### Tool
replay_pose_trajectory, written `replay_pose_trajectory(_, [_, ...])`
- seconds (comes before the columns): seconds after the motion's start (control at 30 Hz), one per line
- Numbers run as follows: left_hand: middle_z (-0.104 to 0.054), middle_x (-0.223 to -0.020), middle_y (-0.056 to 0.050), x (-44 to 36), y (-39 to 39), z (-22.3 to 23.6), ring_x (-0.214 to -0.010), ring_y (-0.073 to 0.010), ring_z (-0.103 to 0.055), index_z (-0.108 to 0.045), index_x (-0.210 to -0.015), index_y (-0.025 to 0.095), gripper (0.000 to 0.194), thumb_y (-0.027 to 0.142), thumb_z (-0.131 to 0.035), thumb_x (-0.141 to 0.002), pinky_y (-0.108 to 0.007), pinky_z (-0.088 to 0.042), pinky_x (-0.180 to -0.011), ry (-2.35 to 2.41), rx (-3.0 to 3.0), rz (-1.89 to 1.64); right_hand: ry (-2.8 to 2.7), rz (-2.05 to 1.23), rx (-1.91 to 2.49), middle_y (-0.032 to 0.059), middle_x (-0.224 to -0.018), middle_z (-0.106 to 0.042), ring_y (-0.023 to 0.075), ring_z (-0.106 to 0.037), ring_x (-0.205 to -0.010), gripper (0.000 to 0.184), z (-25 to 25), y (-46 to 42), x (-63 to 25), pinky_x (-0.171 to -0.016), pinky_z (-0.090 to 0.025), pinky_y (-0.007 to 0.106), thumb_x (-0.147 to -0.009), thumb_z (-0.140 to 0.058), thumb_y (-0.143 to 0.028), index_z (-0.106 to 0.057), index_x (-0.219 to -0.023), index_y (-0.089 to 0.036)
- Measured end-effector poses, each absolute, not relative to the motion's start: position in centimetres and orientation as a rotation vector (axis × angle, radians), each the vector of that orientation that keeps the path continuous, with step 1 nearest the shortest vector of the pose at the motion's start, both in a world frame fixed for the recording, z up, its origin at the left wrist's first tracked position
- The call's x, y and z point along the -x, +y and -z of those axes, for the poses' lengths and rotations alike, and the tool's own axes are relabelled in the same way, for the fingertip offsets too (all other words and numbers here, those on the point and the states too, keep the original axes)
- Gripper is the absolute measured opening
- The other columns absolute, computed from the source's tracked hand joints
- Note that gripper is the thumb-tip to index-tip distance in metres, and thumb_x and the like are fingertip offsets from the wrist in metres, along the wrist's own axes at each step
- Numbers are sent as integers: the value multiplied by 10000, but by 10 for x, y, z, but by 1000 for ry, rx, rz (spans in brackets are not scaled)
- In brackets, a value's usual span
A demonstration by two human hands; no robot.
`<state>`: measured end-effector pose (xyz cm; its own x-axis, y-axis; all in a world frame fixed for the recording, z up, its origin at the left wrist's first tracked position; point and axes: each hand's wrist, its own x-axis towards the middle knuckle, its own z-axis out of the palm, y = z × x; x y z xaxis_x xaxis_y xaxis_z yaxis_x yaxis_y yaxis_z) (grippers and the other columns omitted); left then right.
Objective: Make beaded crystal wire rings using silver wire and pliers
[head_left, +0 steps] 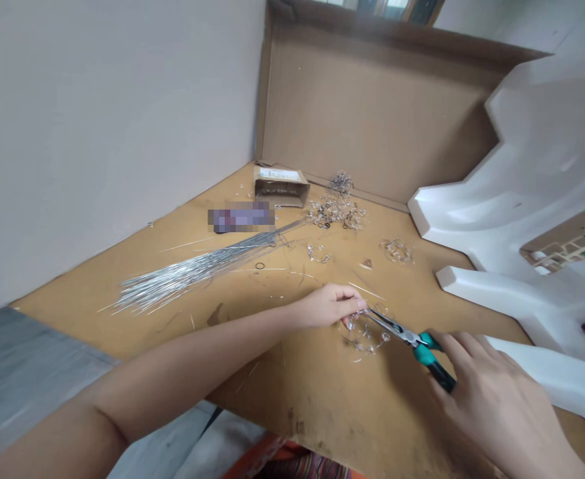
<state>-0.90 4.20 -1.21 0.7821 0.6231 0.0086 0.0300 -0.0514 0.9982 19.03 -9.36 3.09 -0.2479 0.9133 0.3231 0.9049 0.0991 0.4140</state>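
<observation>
A bunch of thin silver wires lies on the brown table. A small torn cardboard box sits behind it. Big white foam packing stands by a cardboard wall.

Two hands, one pair of pliers, one cardboard box.

Bare left hand just beside right hand, left forearm outstretched.

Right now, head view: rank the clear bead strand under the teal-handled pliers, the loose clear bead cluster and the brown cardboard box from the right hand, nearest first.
1. Clear bead strand: just left of the right hand.
2. Loose clear bead cluster: farther off, up-left in view.
3. Brown cardboard box: farthest, in the far corner.
</observation>
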Motion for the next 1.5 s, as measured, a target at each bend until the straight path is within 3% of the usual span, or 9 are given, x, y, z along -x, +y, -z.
replay_pose_trajectory(0.2, [-502, -655, 34, 7, 43, 17, -528, -50, -460, -536, -737, 138, 236, 355, -468, -799, -197, -378, -562, 539, -1553, -540, 2338, -965, -1844, 50, -718, -585, 219, -531, -635, 263, -32, -93, -187, -597, -349, 321, -742, -470, -328, -557, -928, -165])
replay_pose_trajectory(0.47, [-517, -671, 26, 9, 43, 17, -537, -48, -453, -539, -733, 136, 267, 391, -482, -789, -198, -379, -574, 463, -1474, -538, 2255, -996, -1780, 98, -812, -614, 242, -529, -720, 305, -38, -98, -187, -637, -332, 339, -776, -425, -324, -578, -978, -153])
replay_pose_trajectory(1.1, [-526, -642, 24, 6, 37, 17, -517, -42, -462, -553, -723, 125, 257, 364, -495, -794, -197, -387, -568, 484, -1447, -559, 2263, -973, -1811, 54, -680, -594, 224, -533, -614, 241, -49, -98, -186, -542, -326, 312, -735, -439, -344, -582, -872, -207])
replay_pose_trajectory(1.33, [-508, -637, 27, 5, 40, 21, -499, -42, -437, -575, -729, 118, 346, 461, -592, -692, -231, -421, -578, 498, -1173, -611, 2215, -627, -2069, 17, -732, -596, 203, -566, -545, 236, -43, -103, -189, -419, -339, 277, -674, -488, -376, -558, -878, -278])
replay_pose_trajectory(1.5, [-517, -652, 5, 7, 45, 19, -533, -54, -451, -565, -712, 108, 293, 393, -632, -687, -213, -401, -537, 420, -993, -580, 2073, -228, -2410, 2, -662, -592, 176, -570, -445, 230, -36, -105, -204, -363, -351, 243, -708, -481, -413, -548, -886, -283])
